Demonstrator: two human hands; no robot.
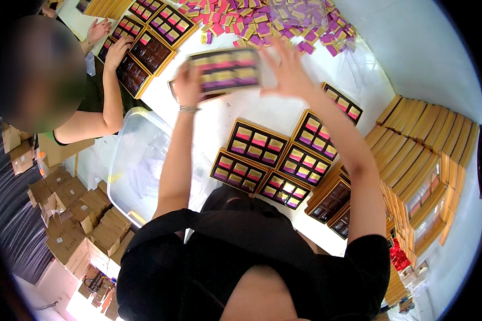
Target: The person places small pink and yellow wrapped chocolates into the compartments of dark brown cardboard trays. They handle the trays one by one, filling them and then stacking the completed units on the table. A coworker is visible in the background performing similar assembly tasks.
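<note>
fingers grip tray (blurred), lifted

A white table stands brightly lit, with stacked cardboard boxes on the floor to its left.

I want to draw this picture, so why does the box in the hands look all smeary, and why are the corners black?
In the head view, the filled gift box and both hands, left hand and right hand, are smeared by motion blur; the boxes lying on the white table look sharp. The fisheye lens bends straight edges and leaves the corners black.
</note>
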